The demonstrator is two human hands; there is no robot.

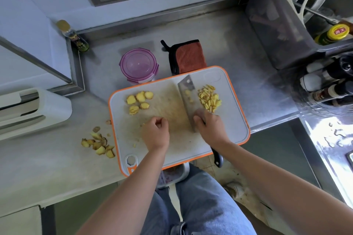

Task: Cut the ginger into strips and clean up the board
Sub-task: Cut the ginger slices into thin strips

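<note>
Right hand (pixel 209 126) grasps the cleaver (pixel 186 97) where the blade meets the black handle, fingers wrapped over it. The broad rectangular steel blade rests on the cutting board (pixel 227 124), face showing, and the handle end projects past the near edge. Left hand (pixel 155 129) rests mid-board with fingers curled under; whether it pinches a piece cannot be told. The board is white plastic with rounded corners and an orange rim, its centre stained. Ginger strips (pixel 209 100), short yellow sticks, are heaped just right of the blade. Ginger slices (pixel 140 101), roundish with tan edges, sit far left on the board. Peel scraps (pixel 98 144) lie on the matte steel counter (pixel 238 53) left of the board. Beyond the board's far edge are a round purple-lidded container (pixel 138 65) and a rust terry cloth (pixel 189 57) bound in black.
</note>
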